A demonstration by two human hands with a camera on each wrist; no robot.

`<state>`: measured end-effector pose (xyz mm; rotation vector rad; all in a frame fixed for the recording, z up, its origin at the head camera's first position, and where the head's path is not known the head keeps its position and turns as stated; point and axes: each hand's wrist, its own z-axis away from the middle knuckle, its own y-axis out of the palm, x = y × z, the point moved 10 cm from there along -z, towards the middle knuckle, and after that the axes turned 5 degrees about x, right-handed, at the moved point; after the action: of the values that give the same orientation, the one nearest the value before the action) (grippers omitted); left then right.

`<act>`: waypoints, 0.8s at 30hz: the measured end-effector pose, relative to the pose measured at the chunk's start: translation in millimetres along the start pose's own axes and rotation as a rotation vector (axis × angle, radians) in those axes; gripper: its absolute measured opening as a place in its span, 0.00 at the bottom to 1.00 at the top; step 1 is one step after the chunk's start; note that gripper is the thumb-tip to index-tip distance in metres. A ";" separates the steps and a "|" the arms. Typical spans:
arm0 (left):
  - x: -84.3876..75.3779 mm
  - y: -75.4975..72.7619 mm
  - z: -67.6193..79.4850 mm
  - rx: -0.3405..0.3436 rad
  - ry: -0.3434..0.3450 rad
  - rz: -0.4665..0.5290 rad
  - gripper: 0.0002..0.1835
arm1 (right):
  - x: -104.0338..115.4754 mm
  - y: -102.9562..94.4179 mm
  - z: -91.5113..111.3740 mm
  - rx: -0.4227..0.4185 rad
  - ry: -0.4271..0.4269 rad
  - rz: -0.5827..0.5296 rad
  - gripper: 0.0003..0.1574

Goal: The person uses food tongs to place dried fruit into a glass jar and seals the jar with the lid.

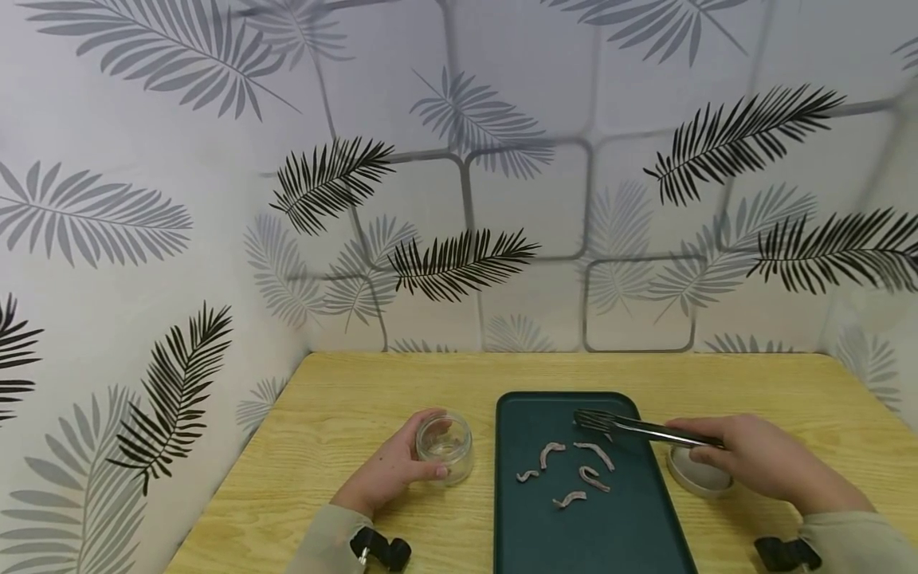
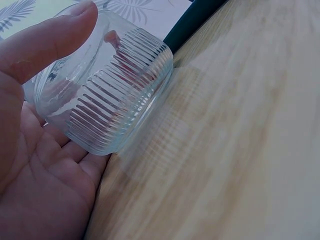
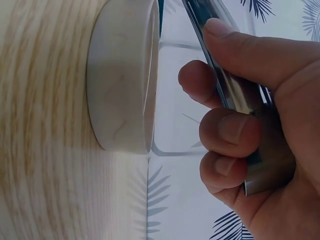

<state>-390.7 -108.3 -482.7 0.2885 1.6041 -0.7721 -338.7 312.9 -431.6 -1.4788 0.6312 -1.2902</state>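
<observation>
ok quick rundown, clock = tray's visible middle as center, 12 toward the wall [image 1: 531,199].

L hand [image 1: 398,462] was at abt 9-10 o'clock w/ its thumb and fingers wrapped round a clear glass jar [image 1: 446,462], so def gripping. Jar had ribbed sides and its open mouth up, and its base looked to be on or right by the tabletop. Smth pinkish showed thru the glass from the L wrist cam, but couldn't tell if it was inside or just fingers behind it.

R hand [image 1: 753,454] was out at 3ish, thumb on one side and fingers curled round the handle of some shiny metal tongs [image 1: 663,432]. Tongs ran from abt 2 o'clock in over the tray's edge, dark tips near 12. Couldn't tell if the tips touched anything.

Tray [image 1: 595,542] = dark green, rectangular, rounded corners, flat on the wood-look table [image 1: 402,375]. Five pale curly strips [image 1: 572,500] lay apart on it: one at 9, one at 10, one at 12, a hooked one near the middle, one at 8. Another bit peeked out by the tong tips, mostly hidden tho.

Round whitish dish [image 1: 701,476] sat at 3, just beside the tray, partly under the R hand. Black wrist mounts [image 1: 380,550] on both arms, light sleeves [image 1: 326,542], wall covered in leaf prints btw.
</observation>
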 end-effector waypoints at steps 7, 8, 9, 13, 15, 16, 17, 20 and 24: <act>-0.8 0.3 0.3 0.000 -0.014 0.007 0.43 | 2.9 -0.3 -0.6 0.000 -0.001 -0.009 0.30; -0.9 0.3 0.4 -0.002 -0.014 0.007 0.43 | 3.9 -0.5 -0.7 0.001 -0.009 -0.008 0.31; -0.8 0.2 0.3 -0.003 -0.015 0.010 0.43 | 4.5 -0.8 -0.6 -0.001 -0.009 -0.005 0.31; 0.3 -0.2 -0.3 -0.007 -0.017 0.019 0.43 | 9.4 -1.2 -0.7 -0.010 -0.030 -0.011 0.31; 0.7 -0.4 -0.4 -0.008 -0.017 0.022 0.43 | 13.1 -1.3 -0.4 -0.019 -0.045 -0.013 0.30; 0.8 -0.4 -0.3 -0.008 -0.017 0.021 0.43 | 15.2 -1.4 -0.3 -0.024 -0.056 -0.015 0.29; 0.9 -0.5 -0.3 -0.009 -0.017 0.019 0.43 | 17.3 -1.6 -0.3 -0.027 -0.064 -0.013 0.29; 0.7 -0.3 -0.2 -0.008 -0.017 0.018 0.43 | 24.2 -2.5 -0.1 -0.041 -0.085 -0.003 0.28; 1.2 -0.6 -0.1 -0.007 -0.020 0.018 0.43 | 35.2 -3.5 -0.1 -0.059 -0.122 0.018 0.28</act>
<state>-391.4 -108.9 -483.6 0.2892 1.5836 -0.7526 -329.5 283.3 -414.6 -1.5838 0.6051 -1.1672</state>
